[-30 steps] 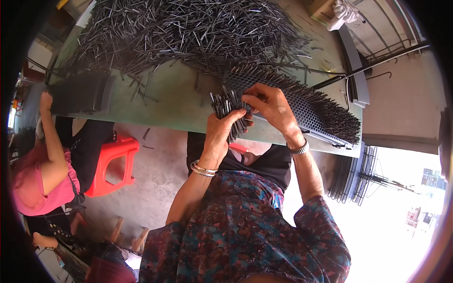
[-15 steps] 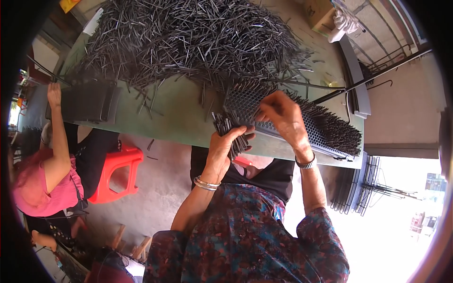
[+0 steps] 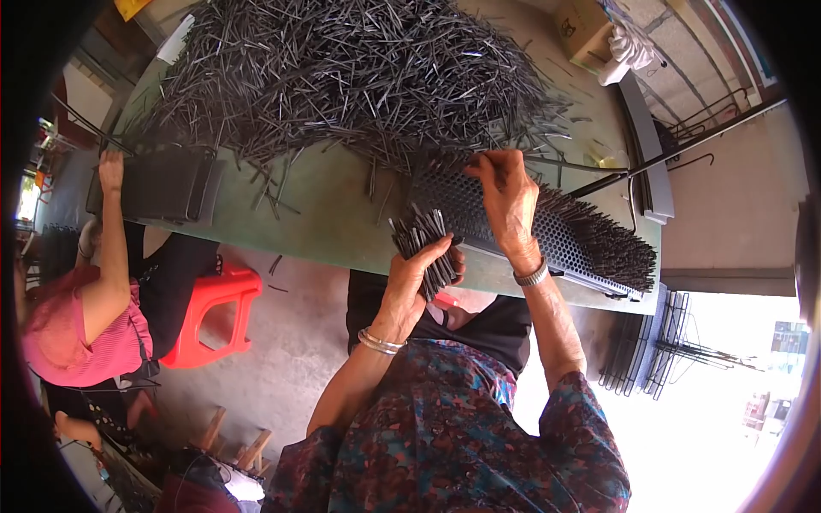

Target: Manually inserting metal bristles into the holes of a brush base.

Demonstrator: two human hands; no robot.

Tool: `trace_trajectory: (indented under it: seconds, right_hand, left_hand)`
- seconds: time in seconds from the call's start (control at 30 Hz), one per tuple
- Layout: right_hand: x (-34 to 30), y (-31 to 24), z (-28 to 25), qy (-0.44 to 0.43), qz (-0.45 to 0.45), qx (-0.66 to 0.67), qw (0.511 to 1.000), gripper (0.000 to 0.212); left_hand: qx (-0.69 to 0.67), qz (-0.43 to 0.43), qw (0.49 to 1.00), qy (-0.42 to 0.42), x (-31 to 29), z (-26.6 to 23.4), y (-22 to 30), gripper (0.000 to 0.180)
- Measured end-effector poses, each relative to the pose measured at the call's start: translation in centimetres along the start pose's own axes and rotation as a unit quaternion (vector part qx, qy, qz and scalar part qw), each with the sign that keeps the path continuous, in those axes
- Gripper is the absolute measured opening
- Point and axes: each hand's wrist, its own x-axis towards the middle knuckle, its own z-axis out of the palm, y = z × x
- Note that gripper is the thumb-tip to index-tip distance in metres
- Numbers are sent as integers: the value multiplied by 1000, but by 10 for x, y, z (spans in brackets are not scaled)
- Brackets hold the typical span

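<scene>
My left hand [image 3: 413, 278] is wrapped round a bundle of short black sticks [image 3: 422, 232], held upright near the table's front edge. To its right, my right hand [image 3: 510, 195] hovers over a perforated black plate [image 3: 560, 239], thumb and fingers pinched together. What the pinch holds, if anything, is too small to make out. Many black sticks [image 3: 611, 231] stand in the holes along the plate's far and right parts. Bare holes show across its middle and near side. Beyond lies a large heap of loose black sticks [image 3: 342, 73].
The green table [image 3: 256, 201] carries it all. At left, a person in pink [image 3: 107, 321] reaches to a dark box-like stack [image 3: 162, 184]. A red stool [image 3: 214, 321] stands on the floor there. A metal rod [image 3: 676, 150] crosses at right; a cardboard box [image 3: 581, 34] sits behind.
My right hand has moved away from the bundle, up and slightly left to the plate's far rows. My left hand has shifted slightly right and nearer, still gripping the sticks.
</scene>
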Motion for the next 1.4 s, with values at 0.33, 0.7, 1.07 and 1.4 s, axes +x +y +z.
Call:
trace_trajectory:
  seconds: [0.33,0.7,1.07,1.4]
  right_hand:
    - [-2,1,-4,-5,-5,-33,999,11]
    - [4,8,4,-31,-92,-107,989,9]
    - [-6,4,-4,-19,-15,-43,999,21]
    - [-27,-23,-33,-304,197,172,916,17]
  left_hand:
    - [-30,18,999,6,1,2,0,20]
    - [-39,32,999,16,3,2,-3,20]
    - [-2,43,999,14,-1,6,1,24]
    - [19,69,997,16,-7,15,1,24]
